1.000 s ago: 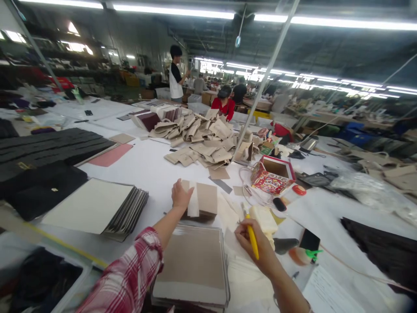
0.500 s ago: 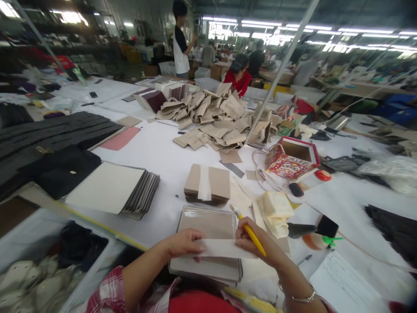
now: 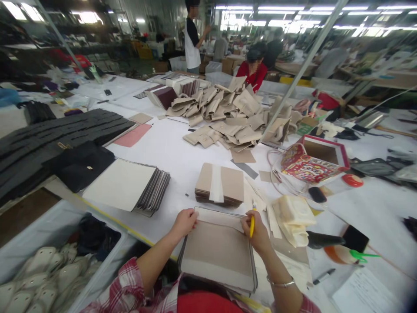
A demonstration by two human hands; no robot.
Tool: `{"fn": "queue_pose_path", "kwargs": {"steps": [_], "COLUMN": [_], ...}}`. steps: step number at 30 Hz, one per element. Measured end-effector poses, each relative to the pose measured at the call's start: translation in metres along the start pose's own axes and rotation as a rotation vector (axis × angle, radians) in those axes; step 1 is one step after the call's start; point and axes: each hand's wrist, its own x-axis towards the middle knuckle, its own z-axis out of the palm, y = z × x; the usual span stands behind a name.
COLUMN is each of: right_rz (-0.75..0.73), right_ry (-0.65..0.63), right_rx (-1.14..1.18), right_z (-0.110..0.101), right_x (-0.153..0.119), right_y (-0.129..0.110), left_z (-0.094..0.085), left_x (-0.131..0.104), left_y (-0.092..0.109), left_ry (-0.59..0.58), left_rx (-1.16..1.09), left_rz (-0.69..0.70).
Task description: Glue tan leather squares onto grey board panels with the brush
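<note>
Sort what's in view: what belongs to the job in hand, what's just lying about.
In the job, judging by the hands:
pale strip, spanning left hand to right hand
yellow tool in the right hand
panel stack under the strip

Apparently lying about:
red patterned box
pen
handwritten sheet

No text, label, brand or number can be read with certainty. Rows of handwriting are seen on the white paper point(image 3: 365, 289) at the lower right of the worktop point(image 3: 176, 152), but the words are too blurred to be made out. The red box point(image 3: 312, 167) is covered in bright, multicoloured print, in which lettering cannot be told from ornament. Pale marks are shown on the green box point(image 3: 306, 127) behind it, too small to be deciphered.
</note>
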Motion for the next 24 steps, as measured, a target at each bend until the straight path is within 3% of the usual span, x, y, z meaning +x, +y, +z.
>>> {"fn": "queue_pose_path", "kwargs": {"steps": [8, 24], "right_rz": [0.007, -0.02], "right_ry": [0.076, 0.084], "right_rx": [-0.162, -0.155], "right_z": [0.006, 0.013], "right_x": [0.011, 0.012], "right_y": [0.012, 0.017], "left_z": [-0.002, 0.005], "left_x": [0.005, 0.01], "left_y": [-0.002, -0.005], "left_ry": [0.183, 0.163], "left_rx": [0.322, 0.372], "left_rz": [0.182, 0.13]}}
